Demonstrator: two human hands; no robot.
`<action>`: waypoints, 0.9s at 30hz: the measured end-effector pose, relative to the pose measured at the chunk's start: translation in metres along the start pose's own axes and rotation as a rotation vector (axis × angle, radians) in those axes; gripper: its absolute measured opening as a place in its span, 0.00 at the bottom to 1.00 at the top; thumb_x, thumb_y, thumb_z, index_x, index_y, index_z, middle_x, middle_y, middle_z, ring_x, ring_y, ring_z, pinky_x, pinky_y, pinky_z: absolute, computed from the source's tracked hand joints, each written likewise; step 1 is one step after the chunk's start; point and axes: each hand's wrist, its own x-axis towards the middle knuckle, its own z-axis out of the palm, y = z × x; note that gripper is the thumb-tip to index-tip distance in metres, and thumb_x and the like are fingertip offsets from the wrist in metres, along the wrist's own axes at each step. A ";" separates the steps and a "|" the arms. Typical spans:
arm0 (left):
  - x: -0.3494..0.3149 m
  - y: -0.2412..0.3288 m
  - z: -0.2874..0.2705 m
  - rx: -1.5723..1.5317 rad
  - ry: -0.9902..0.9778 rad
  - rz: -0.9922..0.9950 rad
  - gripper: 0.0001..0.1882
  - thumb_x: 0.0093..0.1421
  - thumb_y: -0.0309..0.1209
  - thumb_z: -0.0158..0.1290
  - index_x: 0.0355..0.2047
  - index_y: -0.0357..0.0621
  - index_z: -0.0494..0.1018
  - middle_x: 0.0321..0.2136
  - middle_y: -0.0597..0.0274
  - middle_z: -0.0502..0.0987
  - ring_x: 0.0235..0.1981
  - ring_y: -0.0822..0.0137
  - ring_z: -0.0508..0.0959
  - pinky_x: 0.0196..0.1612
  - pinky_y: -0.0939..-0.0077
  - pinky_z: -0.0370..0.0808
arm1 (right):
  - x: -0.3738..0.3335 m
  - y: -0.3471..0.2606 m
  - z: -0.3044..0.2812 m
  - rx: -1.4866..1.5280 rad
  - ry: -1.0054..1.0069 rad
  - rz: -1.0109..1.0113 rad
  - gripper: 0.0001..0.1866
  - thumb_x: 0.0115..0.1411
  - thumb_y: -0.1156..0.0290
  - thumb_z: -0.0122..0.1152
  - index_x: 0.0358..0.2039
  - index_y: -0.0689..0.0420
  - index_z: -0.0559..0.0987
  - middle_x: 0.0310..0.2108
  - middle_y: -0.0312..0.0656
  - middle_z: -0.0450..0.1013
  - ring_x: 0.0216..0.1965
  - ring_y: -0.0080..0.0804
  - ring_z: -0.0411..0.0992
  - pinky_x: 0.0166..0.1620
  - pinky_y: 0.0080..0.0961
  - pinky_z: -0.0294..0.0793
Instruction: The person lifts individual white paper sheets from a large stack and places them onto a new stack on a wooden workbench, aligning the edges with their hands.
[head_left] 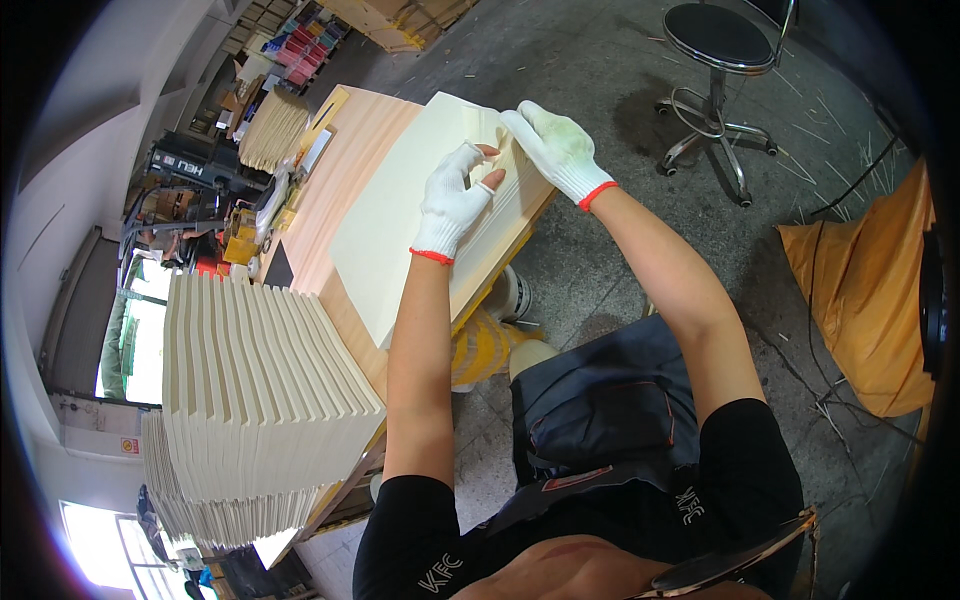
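A stack of large cream-white sheets (400,200) lies on the wooden table in front of me. At its right edge some sheets are curled up between my hands. My left hand (455,198), in a white knit glove with a red cuff, rests over the sheets. Its bare thumb and a bare fingertip are spread apart beside the curled part. My right hand (553,145), gloved the same way, lies along the stack's right edge with its fingers stretched out. Its palm side and whatever it touches underneath are partly hidden.
Tall piles of cream sheets (265,390) stand at the left. A pale wooden tabletop (350,150) extends beyond my stack, with another pile (273,130) farther off. A wheeled stool (718,45) stands far right, and an orange sack (855,290) is at the right.
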 end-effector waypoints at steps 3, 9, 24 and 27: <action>0.000 0.000 0.000 -0.042 -0.007 -0.041 0.18 0.57 0.31 0.61 0.48 0.45 0.77 0.44 0.55 0.80 0.45 0.63 0.78 0.50 0.70 0.73 | -0.001 -0.002 -0.002 0.009 -0.009 0.011 0.27 0.68 0.41 0.39 0.38 0.53 0.74 0.33 0.54 0.76 0.39 0.56 0.75 0.41 0.47 0.72; -0.004 0.002 0.002 -0.101 0.067 0.023 0.16 0.61 0.32 0.53 0.49 0.48 0.77 0.43 0.50 0.79 0.45 0.55 0.79 0.50 0.66 0.74 | -0.002 -0.002 -0.001 0.039 0.001 0.032 0.27 0.67 0.40 0.40 0.37 0.53 0.73 0.33 0.54 0.76 0.38 0.56 0.75 0.41 0.47 0.71; -0.002 0.002 0.000 -0.016 0.024 0.041 0.15 0.60 0.30 0.57 0.48 0.45 0.77 0.44 0.56 0.80 0.47 0.63 0.78 0.51 0.72 0.73 | -0.001 -0.001 -0.001 0.043 0.018 0.028 0.27 0.67 0.41 0.41 0.37 0.53 0.74 0.32 0.53 0.76 0.38 0.56 0.75 0.41 0.47 0.71; -0.004 0.005 0.003 -0.091 0.086 0.075 0.14 0.62 0.31 0.52 0.47 0.47 0.77 0.42 0.52 0.80 0.46 0.55 0.79 0.51 0.65 0.74 | -0.002 -0.004 -0.002 0.049 0.002 0.056 0.27 0.67 0.41 0.41 0.36 0.53 0.74 0.33 0.53 0.76 0.38 0.55 0.75 0.41 0.47 0.71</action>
